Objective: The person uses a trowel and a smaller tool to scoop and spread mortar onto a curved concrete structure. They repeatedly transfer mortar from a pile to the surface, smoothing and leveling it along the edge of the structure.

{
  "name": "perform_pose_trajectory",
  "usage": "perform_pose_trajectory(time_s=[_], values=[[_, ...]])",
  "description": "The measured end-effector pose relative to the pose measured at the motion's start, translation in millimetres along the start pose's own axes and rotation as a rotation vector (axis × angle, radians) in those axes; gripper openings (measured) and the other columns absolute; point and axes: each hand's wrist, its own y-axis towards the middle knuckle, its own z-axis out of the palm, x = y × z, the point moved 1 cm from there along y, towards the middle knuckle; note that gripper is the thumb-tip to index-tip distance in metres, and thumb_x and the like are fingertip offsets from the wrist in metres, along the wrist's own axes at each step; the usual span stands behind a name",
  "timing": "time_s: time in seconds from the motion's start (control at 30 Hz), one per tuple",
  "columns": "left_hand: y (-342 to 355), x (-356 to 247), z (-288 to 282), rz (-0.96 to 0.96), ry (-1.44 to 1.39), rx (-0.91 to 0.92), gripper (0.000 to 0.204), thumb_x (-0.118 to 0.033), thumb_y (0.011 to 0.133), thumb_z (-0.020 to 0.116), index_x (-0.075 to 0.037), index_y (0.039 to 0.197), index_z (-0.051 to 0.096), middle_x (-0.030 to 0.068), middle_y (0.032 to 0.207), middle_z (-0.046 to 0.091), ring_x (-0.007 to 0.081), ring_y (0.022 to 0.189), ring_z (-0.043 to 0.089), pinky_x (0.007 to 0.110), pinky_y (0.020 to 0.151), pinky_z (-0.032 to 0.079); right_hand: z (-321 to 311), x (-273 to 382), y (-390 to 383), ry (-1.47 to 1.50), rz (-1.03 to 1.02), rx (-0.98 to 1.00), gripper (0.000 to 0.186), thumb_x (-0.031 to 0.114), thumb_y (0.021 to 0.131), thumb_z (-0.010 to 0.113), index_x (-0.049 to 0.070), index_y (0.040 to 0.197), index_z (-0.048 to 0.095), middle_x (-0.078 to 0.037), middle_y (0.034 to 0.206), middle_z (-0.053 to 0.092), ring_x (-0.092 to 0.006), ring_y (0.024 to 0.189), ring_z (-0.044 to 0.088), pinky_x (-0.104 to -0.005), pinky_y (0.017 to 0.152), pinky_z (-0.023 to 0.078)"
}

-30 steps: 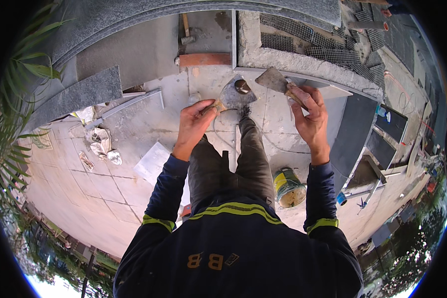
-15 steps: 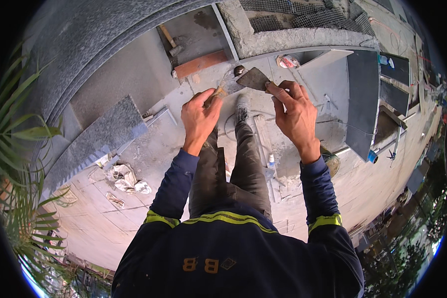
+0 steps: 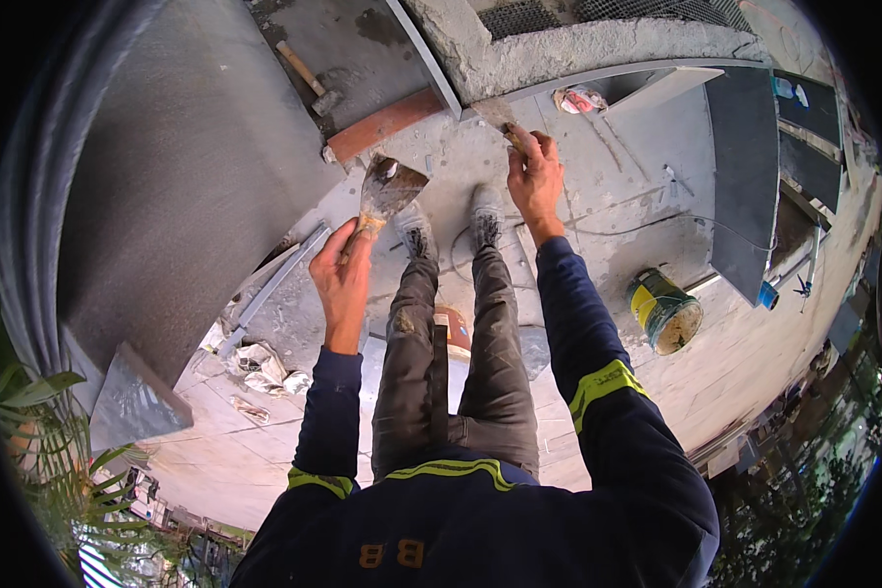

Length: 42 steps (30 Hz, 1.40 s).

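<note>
Scraper (image 3: pixel 390 189), handle clamped in left hand (image 3: pixel 341 284), blade out above the floor (image 3: pixel 446 152); second scraper (image 3: pixel 494 113) gripped by its handle in right hand (image 3: pixel 537 184), farther forward. Both probably light, blades thin, fairly stiff, likely slippery where smeared; best hold is the handle.

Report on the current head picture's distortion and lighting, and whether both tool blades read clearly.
Head view: fisheye bending bows the grey slab edges at far left; lower-left rim blown out white, foliage at lower right mostly dark; the blade of the scraper in the left hand stands out, while the right hand's blade blends into the pale grey around it.
</note>
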Motion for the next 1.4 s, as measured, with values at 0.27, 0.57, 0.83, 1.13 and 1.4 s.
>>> perform_pose_trajectory(time_s=[0.27,0.57,0.83,1.13,1.4], values=[[-14.7,49.2,-8.1,-0.121,0.091,-0.039,0.034,-0.018,0.099,0.064,0.003,0.125,0.072,0.0043,0.1,0.076,0.0053,0.072,0.052,0.023,0.064,0.042,64.9,-32.0,-9.6,-0.053,-0.018,-0.034,0.044,0.014,0.088,0.07,0.029,0.129,0.068,-0.006,0.123,0.064,-0.0308,0.114,0.061,-0.0485,0.092,0.045],[-19.7,58.6,8.9,-0.122,0.065,-0.048,0.031,-0.014,0.097,0.069,0.004,0.122,0.073,0.0007,0.091,0.072,0.0053,0.069,0.055,0.023,0.061,0.045,74.0,-38.9,-11.1,-0.027,-0.028,0.014,0.042,0.01,0.088,0.07,0.027,0.126,0.07,-0.009,0.123,0.064,-0.0333,0.113,0.062,-0.0469,0.091,0.049],[-21.2,58.6,10.6,-0.104,0.063,-0.059,0.031,-0.013,0.097,0.069,0.004,0.122,0.072,0.0026,0.093,0.075,0.0055,0.069,0.056,0.024,0.061,0.047,62.0,-31.4,-8.3,-0.054,-0.037,0.055,0.043,0.005,0.086,0.068,0.026,0.122,0.072,-0.01,0.118,0.064,-0.0346,0.103,0.065,-0.0457,0.086,0.054],[-25.2,49.2,0.5,-0.153,0.044,-0.045,0.035,-0.019,0.099,0.066,0.004,0.125,0.071,0.0059,0.1,0.076,0.0059,0.072,0.052,0.024,0.064,0.042,46.3,-22.2,-1.8,-0.09,0.005,0.125,0.045,0.006,0.084,0.067,0.028,0.123,0.07,-0.008,0.116,0.064,-0.0337,0.106,0.065,-0.0473,0.086,0.053],[-29.6,53.0,-12.1,-0.108,-0.061,-0.09,0.031,-0.013,0.098,0.069,0.006,0.122,0.071,0.0057,0.1,0.075,0.0075,0.078,0.058,0.024,0.069,0.048,16.7,10.7,25.9,-0.183,-0.007,0.22,0.039,0.01,0.085,0.065,0.028,0.119,0.072,-0.01,0.109,0.065,-0.0354,0.098,0.068,-0.0478,0.082,0.057]])
